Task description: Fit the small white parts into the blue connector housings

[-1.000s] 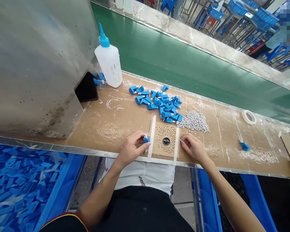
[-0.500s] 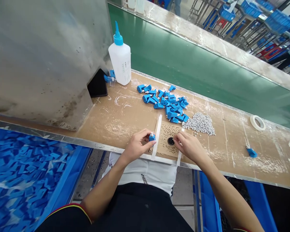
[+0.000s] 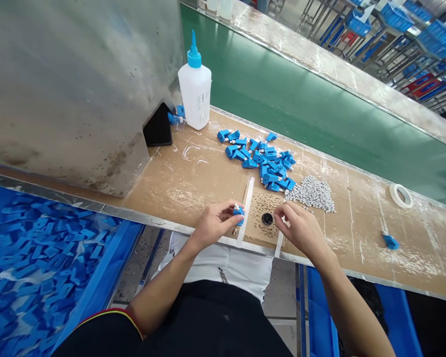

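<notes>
Between the thumb and fingers of my left hand is a small blue plastic part with a white piece on its top. My right hand is pinched closed just right of a small round black dish; whatever its fingertips hold is too small to make out. The dish rests on a speckled cardboard patch bordered by white tape strips. Beyond my hands lies a pile of blue plastic parts. A heap of small grey pieces sits beside that pile, past my right hand.
A white squeeze bottle with a blue nozzle stands near a metal panel. A tape roll and one stray blue part lie at right. Below left is a bin full of blue parts. A green belt runs behind.
My right hand has drawn slightly away from the black dish, to the right. My left hand keeps its grip on the blue part, which is tilted a little differently. The whole view has shifted slightly.
</notes>
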Action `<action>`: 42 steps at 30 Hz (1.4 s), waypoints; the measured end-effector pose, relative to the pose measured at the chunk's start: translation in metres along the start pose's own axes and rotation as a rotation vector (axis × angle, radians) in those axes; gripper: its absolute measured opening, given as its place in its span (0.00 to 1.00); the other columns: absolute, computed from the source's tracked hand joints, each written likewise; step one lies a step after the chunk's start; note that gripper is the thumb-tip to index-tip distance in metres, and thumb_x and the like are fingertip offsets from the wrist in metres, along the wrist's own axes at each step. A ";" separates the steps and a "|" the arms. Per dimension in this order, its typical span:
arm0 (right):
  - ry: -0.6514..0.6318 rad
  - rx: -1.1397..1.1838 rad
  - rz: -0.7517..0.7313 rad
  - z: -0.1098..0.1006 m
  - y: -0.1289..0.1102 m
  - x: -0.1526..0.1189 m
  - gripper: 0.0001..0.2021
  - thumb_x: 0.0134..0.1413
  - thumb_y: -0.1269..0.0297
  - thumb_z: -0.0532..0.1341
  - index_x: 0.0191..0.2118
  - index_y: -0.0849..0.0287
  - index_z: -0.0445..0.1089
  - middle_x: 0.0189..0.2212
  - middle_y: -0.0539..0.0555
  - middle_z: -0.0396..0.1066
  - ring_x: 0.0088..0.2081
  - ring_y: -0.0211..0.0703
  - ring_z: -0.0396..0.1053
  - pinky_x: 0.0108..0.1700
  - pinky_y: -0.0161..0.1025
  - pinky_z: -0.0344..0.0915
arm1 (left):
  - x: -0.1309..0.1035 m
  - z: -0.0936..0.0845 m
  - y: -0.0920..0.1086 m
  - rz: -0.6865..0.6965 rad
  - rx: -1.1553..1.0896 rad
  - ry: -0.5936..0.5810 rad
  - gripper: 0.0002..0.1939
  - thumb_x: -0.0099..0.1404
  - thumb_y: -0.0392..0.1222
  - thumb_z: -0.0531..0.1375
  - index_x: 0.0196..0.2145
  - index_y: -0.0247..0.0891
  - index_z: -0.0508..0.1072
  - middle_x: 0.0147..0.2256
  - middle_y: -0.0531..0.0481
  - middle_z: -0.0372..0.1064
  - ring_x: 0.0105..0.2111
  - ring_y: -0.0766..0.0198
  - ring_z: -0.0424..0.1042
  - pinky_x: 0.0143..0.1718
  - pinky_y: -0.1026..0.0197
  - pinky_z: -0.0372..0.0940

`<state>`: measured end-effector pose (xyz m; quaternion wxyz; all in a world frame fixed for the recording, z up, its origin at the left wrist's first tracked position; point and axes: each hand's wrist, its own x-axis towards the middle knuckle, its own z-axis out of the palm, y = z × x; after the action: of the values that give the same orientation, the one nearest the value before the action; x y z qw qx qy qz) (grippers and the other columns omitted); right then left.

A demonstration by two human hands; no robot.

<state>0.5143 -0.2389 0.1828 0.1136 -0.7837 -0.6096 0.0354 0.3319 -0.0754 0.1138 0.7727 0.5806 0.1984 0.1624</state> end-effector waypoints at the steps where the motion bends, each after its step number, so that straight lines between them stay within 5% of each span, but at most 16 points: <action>1: 0.037 0.064 0.019 -0.002 -0.004 -0.001 0.07 0.65 0.67 0.54 0.34 0.55 0.66 0.30 0.53 0.71 0.30 0.41 0.68 0.33 0.38 0.61 | 0.000 0.000 0.000 -0.002 -0.019 -0.001 0.17 0.59 0.52 0.68 0.38 0.36 0.77 0.34 0.47 0.75 0.35 0.62 0.75 0.38 0.61 0.73; 6: 0.215 0.388 0.121 0.006 -0.040 0.001 0.06 0.63 0.68 0.57 0.33 0.54 0.65 0.27 0.50 0.70 0.26 0.39 0.66 0.30 0.37 0.63 | -0.002 -0.001 0.005 0.007 -0.060 -0.059 0.17 0.61 0.52 0.67 0.41 0.37 0.77 0.38 0.44 0.79 0.41 0.58 0.77 0.45 0.58 0.73; 13: 0.376 0.674 0.177 0.038 -0.080 0.018 0.05 0.62 0.66 0.58 0.33 0.54 0.67 0.34 0.54 0.75 0.35 0.43 0.72 0.35 0.40 0.69 | -0.002 -0.002 0.005 0.040 -0.047 -0.044 0.17 0.61 0.53 0.68 0.41 0.38 0.77 0.37 0.46 0.79 0.40 0.59 0.78 0.43 0.60 0.73; 29: 0.333 0.649 0.130 0.042 -0.078 0.022 0.06 0.62 0.71 0.59 0.33 0.54 0.67 0.31 0.51 0.72 0.32 0.40 0.70 0.35 0.37 0.68 | -0.002 -0.002 0.001 0.058 0.003 -0.017 0.19 0.61 0.54 0.68 0.42 0.36 0.80 0.38 0.45 0.80 0.40 0.58 0.79 0.44 0.60 0.75; 36: 0.193 0.613 0.144 0.035 -0.073 0.017 0.06 0.65 0.68 0.58 0.34 0.55 0.67 0.31 0.51 0.72 0.31 0.39 0.69 0.35 0.36 0.68 | -0.003 -0.007 -0.002 0.210 0.268 -0.031 0.16 0.66 0.50 0.65 0.45 0.37 0.82 0.37 0.45 0.82 0.36 0.60 0.80 0.40 0.63 0.74; 42: 0.279 0.781 0.166 0.041 -0.073 0.009 0.06 0.66 0.68 0.58 0.35 0.54 0.68 0.33 0.52 0.72 0.34 0.40 0.70 0.36 0.37 0.69 | -0.003 -0.006 -0.002 0.361 0.305 -0.030 0.17 0.67 0.48 0.65 0.50 0.40 0.81 0.40 0.43 0.82 0.40 0.58 0.80 0.45 0.61 0.74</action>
<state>0.4396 -0.2077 0.1593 0.4802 -0.7256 -0.4640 0.1663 0.3266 -0.0724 0.1109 0.6373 0.7191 0.1019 0.2575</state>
